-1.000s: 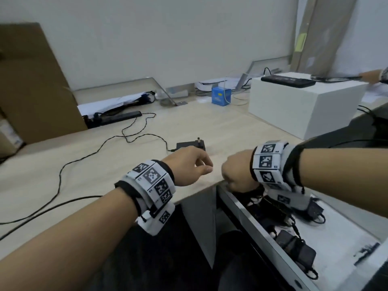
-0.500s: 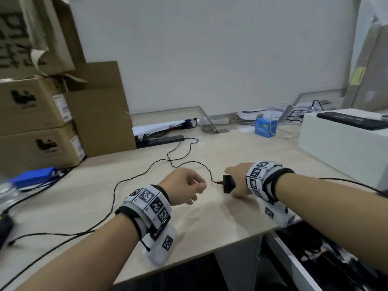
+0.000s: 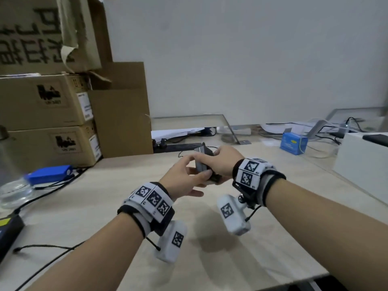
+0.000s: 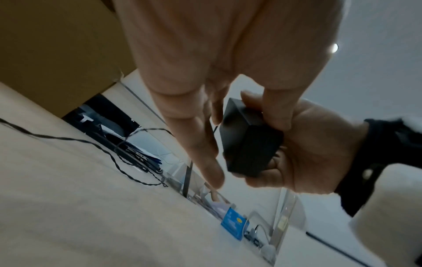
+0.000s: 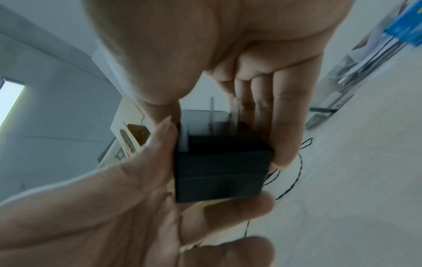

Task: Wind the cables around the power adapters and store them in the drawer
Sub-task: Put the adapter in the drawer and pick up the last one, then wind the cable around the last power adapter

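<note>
both hands holding the adapter above the tabletop

the right hand [image 3: 222, 162] is gripping the black power adapter [image 3: 202, 162], its fingers curled over one side and its thumb on the other, and is holding it in the air above the tabletop [image 3: 241, 259], a little past the middle toward 12 o'clock. in the right wrist view the adapter's metal prongs [image 5: 212, 115] are pointing away from the camera, between thumb and fingers. the left hand [image 3: 184, 179] is meeting it from 9 o'clock, pinching the near end of the adapter between thumb and fingers, with fingertips [image 5: 251, 202] wrapping under the block. the thin black cable [image 4: 118, 162] is hanging from the adapter and trailing across the tabletop toward 12 o'clock, unwound, in loose kinks.

stacked cardboard boxes [image 3: 48, 114] are sitting at 10 o'clock, with a blue pack [image 3: 50, 174] and a clear container [image 3: 14, 192] lying in front of them at 9 o'clock. a small blue box [image 3: 294, 142] is standing at 2 o'clock, and a white box [image 3: 363, 164] is sitting at 3 o'clock. a black power strip [image 3: 178, 146] is lying along the far edge at 12 o'clock. both wrists are wearing bands with printed square markers.
</note>
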